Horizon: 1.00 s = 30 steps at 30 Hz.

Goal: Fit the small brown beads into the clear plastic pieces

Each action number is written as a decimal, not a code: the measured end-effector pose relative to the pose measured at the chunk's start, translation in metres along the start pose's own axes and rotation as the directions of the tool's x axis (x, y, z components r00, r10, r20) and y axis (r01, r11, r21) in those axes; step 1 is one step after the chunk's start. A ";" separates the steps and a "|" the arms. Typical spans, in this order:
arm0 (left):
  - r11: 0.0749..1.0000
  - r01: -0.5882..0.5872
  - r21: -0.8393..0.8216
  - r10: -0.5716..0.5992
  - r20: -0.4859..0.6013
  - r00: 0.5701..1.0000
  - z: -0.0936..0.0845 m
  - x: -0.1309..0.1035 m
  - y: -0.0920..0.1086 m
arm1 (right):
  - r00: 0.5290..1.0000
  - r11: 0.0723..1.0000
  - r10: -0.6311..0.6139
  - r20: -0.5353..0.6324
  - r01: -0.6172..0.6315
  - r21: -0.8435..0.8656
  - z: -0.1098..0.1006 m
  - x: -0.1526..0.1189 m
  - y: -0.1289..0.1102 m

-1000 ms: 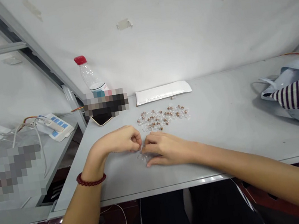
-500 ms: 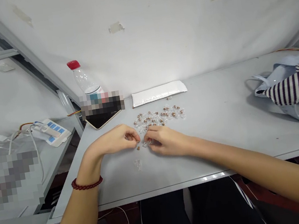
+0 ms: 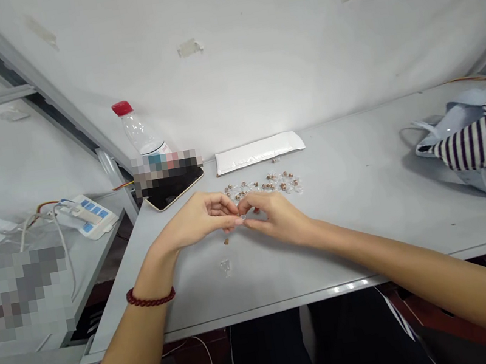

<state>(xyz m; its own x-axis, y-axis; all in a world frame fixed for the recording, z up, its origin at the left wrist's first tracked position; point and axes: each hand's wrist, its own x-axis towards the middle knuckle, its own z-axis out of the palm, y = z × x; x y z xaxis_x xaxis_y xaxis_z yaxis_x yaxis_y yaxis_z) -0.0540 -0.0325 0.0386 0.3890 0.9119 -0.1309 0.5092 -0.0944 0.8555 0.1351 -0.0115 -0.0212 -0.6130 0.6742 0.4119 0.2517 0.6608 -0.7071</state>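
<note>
Transparent, the small piece is pinched narrowly between the fingertips of the left hand and the right hand, near to both; its long axis I cannot tell from here. Just beyond lies the pile.

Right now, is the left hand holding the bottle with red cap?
No, the bottle is near the wall, while the left hand is at a small clear piece.
</note>
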 end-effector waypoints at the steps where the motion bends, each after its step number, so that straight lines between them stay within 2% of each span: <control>1: 1.000 -0.008 -0.012 0.008 -0.003 1.000 0.001 0.000 0.000 | 1.000 1.000 0.010 0.008 -0.010 0.005 0.001 0.000 0.000; 4: 0.999 -0.027 -0.032 0.026 -0.014 1.000 0.003 0.000 0.002 | 1.000 1.000 0.002 0.013 -0.002 0.008 0.003 -0.001 0.003; 9: 0.999 -0.015 -0.051 0.015 -0.010 1.000 0.005 0.000 0.002 | 0.990 0.985 -0.139 -0.027 0.135 -0.112 0.006 -0.001 0.007; 20: 0.995 0.002 -0.098 -0.015 -0.132 0.991 0.011 0.008 -0.003 | 0.975 0.959 -0.190 -0.115 0.159 -0.235 0.004 -0.002 0.008; 23: 0.990 0.022 -0.141 -0.032 -0.068 0.997 0.010 0.008 -0.005 | 0.955 0.947 -0.253 -0.155 0.212 -0.241 0.003 -0.004 0.006; 27: 0.986 0.005 -0.164 0.020 0.146 0.989 0.009 0.009 -0.009 | 0.913 0.933 -0.342 -0.223 0.302 -0.194 0.002 -0.004 0.003; 30: 0.977 -0.062 -0.204 0.096 0.163 0.982 0.012 0.010 -0.013 | 0.886 0.943 -0.332 -0.322 0.310 -0.121 0.000 -0.004 0.001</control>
<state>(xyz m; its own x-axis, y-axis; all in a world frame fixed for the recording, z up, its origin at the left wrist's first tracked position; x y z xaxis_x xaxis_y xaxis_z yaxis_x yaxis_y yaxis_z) -0.0473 -0.0269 0.0200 0.5558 0.8214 -0.1279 0.3169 -0.0672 0.9461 0.1374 -0.0136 -0.0238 -0.3856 0.4842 0.7854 0.1378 0.8719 -0.4698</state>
